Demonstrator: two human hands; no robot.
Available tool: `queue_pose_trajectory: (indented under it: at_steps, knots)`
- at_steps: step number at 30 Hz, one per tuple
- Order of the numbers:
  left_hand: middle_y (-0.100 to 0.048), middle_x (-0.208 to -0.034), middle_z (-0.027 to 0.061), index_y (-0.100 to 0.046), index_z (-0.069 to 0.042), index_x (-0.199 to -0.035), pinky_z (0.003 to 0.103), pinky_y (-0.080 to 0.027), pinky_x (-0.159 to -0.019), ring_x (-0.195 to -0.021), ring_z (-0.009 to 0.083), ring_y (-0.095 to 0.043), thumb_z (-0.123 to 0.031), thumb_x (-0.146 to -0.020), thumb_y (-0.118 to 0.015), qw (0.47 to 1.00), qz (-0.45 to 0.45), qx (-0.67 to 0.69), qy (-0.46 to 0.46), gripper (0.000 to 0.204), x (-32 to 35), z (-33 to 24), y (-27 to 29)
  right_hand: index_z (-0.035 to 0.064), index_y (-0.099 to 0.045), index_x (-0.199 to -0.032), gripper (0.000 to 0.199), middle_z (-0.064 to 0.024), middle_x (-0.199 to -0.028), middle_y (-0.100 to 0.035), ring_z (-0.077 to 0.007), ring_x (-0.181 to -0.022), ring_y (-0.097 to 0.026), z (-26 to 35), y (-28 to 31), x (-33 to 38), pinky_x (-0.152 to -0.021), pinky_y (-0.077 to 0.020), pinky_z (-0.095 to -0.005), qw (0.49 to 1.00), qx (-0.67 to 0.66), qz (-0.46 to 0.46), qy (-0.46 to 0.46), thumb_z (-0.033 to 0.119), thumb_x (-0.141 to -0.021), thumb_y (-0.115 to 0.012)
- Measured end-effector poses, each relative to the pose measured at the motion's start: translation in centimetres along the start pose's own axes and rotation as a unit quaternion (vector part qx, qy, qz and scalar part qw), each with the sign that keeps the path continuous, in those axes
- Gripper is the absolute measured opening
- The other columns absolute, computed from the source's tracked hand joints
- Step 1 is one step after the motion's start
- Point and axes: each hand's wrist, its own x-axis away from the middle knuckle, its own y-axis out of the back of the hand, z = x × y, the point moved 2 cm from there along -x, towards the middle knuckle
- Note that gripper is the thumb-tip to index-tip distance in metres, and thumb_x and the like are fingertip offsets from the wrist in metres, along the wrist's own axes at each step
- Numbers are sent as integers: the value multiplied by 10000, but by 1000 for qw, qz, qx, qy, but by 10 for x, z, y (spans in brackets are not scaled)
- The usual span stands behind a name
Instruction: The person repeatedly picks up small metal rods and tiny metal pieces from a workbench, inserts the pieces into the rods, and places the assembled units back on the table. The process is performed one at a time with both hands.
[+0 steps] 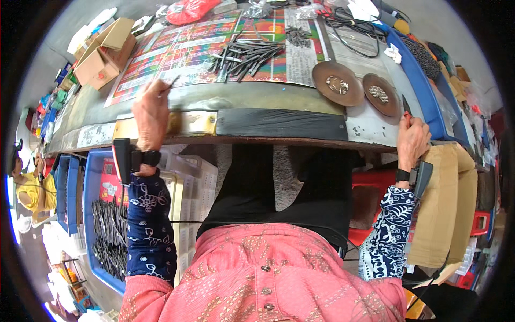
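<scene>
My left hand (pixel 151 114) is above the near edge of the table at the left, its fingers pinched on a thin dark strip (pixel 174 81). My right hand (pixel 413 137) rests at the table's right edge, closed round a slim tool with a dark pointed tip and a red part (pixel 406 107); its exact kind is unclear. Just left of that tool is a brown shallow dish (pixel 390 111) of small silvery pieces. Beside it stands a larger brown dish (pixel 351 96) with more small pale pieces. A loose pile of black strips (pixel 248 56) lies on the colourful printed sheet (pixel 177 53).
A smaller heap of dark pieces (pixel 298 36) lies at the far side. Black cables (pixel 357 32) coil at the back right, near a long blue tray (pixel 429 88). Left of my legs is a blue crate (pixel 92 177) of black strips; right, an open cardboard box (pixel 442 209).
</scene>
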Motion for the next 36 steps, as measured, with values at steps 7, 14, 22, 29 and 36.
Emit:
queue_pose_trajectory:
  at_steps: [7,14,22,29,36]
  knots:
    - [-623,-776,136,-611,-83,-867,437,-445,-640,-762,364,-596,-91,-812,-622,995,20,-97,4,56,-4,45,-14,99,-669,-972,233,-103,-1065,-584,-312,-1016,-517,27,29,12,-848,-430,-456,980,-137,-90,116,271,-817,-682]
    - [-650,-855,97,-647,-114,-953,418,-428,-690,-754,327,-605,-95,-815,-649,990,-3,-139,-32,140,-12,37,-15,51,-663,-1007,270,-144,-1058,-563,-319,-1014,-505,83,52,32,-874,-429,-419,901,-320,-43,289,189,-783,-722]
    - [-649,-864,129,-647,-52,-896,392,-471,-661,-745,350,-616,-45,-813,-652,998,32,48,-35,84,-4,-35,-12,61,-669,-1085,423,-155,-1105,-547,-334,-1066,-478,110,46,35,-876,-402,-470,897,-293,-4,331,372,-800,-705]
    - [-653,-876,105,-648,-23,-939,295,-491,-627,-680,206,-624,-42,-850,-655,993,79,83,-28,92,-11,-66,-15,77,-695,-1050,371,-146,-1097,-557,-334,-1084,-476,111,46,32,-864,-394,-477,895,-291,0,337,349,-798,-708]
    - [-630,-811,126,-647,-30,-904,347,-468,-614,-688,274,-614,-72,-842,-636,991,95,54,-77,75,-33,-71,-29,83,-695,-1022,317,-111,-1033,-567,-306,-1024,-481,114,51,27,-856,-391,-443,881,-340,36,328,294,-786,-727]
